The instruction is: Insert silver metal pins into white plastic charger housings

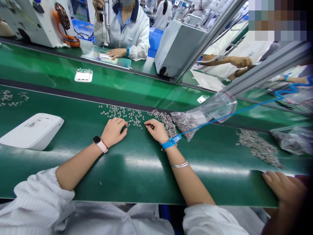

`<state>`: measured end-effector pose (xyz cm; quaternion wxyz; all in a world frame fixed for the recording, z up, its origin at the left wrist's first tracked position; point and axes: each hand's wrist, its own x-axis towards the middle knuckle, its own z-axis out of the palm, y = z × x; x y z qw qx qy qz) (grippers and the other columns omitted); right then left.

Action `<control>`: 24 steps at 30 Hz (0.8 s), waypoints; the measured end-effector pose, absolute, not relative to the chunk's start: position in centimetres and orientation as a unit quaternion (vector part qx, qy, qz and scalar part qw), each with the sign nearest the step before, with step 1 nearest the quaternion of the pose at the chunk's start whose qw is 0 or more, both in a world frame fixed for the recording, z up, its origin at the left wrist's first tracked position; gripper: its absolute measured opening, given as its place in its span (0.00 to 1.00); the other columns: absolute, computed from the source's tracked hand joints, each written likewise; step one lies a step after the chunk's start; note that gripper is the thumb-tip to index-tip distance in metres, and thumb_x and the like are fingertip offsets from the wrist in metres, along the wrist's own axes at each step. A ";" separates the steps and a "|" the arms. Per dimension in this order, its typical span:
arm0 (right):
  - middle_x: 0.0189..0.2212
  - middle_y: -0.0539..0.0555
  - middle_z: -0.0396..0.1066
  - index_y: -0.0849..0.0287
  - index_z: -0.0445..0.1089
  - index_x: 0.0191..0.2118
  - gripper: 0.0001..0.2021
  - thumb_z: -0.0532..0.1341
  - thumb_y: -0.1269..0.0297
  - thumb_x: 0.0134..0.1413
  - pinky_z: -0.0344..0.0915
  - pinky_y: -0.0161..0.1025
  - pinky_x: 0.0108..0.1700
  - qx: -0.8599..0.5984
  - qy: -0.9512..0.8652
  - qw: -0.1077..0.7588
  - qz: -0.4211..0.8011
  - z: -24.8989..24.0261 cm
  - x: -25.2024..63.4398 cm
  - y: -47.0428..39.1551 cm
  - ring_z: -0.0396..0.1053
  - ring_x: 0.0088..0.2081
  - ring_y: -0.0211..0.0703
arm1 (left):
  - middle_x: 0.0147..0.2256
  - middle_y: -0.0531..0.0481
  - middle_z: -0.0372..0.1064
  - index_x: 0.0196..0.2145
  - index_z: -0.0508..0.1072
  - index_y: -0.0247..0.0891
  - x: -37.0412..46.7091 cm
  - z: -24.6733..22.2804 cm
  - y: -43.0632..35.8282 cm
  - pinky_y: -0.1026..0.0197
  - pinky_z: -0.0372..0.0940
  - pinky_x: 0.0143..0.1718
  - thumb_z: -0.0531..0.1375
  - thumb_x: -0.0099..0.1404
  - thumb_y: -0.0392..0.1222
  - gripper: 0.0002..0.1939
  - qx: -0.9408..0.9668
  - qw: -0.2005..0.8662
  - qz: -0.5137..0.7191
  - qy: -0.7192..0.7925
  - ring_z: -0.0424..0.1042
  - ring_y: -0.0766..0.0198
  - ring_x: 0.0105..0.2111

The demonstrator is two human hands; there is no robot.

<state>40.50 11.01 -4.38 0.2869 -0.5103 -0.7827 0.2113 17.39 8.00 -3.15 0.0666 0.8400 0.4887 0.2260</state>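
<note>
the left hand [113, 131] rested curled on the green table [137, 169], its grip pinched together at the scattered metal clips [122, 113] just beyond its fingertips. the right hand [156, 130] pinched one clip; the denser pile [165, 120] lay just right of it.

White casing [31, 130], plastic bag [210, 109], grey machine [178, 49].

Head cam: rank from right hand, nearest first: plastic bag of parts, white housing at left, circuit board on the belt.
From the right hand:
1. plastic bag of parts, just to its right.
2. circuit board, up-left on the far belt.
3. white housing, far left on the near table.
</note>
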 end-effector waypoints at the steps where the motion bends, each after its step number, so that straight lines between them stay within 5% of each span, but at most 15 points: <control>1: 0.32 0.53 0.69 0.60 0.70 0.38 0.11 0.55 0.74 0.48 0.65 0.36 0.32 -0.510 -0.782 0.289 0.213 -4.2 40.8 11.0 0.66 0.29 0.37 | 0.40 0.47 0.68 0.39 0.67 0.37 17.4 -3.2 8.0 0.55 0.57 0.41 0.52 0.61 0.38 0.09 0.843 0.069 0.224 0.484 0.63 0.56 0.42; 4: 0.36 0.55 0.69 0.60 0.68 0.43 0.13 0.54 0.73 0.50 0.65 0.38 0.35 -0.514 -0.786 0.292 0.181 -3.3 42.3 10.6 0.67 0.32 0.39 | 0.42 0.46 0.67 0.42 0.66 0.37 17.5 -3.2 7.7 0.54 0.57 0.43 0.52 0.61 0.38 0.11 0.856 0.077 0.219 0.463 0.62 0.55 0.44; 9: 0.28 0.54 0.69 0.60 0.71 0.33 0.06 0.58 0.68 0.50 0.62 0.44 0.40 -0.539 -0.811 0.194 0.120 -1.9 46.5 9.5 0.66 0.34 0.45 | 0.45 0.45 0.66 0.43 0.65 0.37 17.8 -3.3 7.3 0.52 0.55 0.47 0.52 0.61 0.39 0.12 0.866 0.092 0.222 0.439 0.61 0.55 0.48; 15: 0.31 0.55 0.69 0.59 0.72 0.30 0.03 0.62 0.67 0.47 0.59 0.46 0.43 -0.523 -0.838 0.102 0.118 -2.3 47.8 9.1 0.65 0.37 0.47 | 0.45 0.46 0.67 0.42 0.66 0.38 17.9 -3.3 7.1 0.52 0.55 0.49 0.52 0.62 0.40 0.11 0.872 0.109 0.215 0.427 0.61 0.56 0.49; 24: 0.29 0.54 0.67 0.60 0.68 0.26 0.08 0.57 0.65 0.53 0.58 0.43 0.42 -0.457 -0.847 0.155 0.221 -0.8 44.6 8.2 0.63 0.35 0.42 | 0.44 0.46 0.67 0.39 0.69 0.37 18.0 -3.5 7.1 0.52 0.56 0.48 0.52 0.62 0.41 0.10 0.878 0.131 0.216 0.406 0.61 0.56 0.48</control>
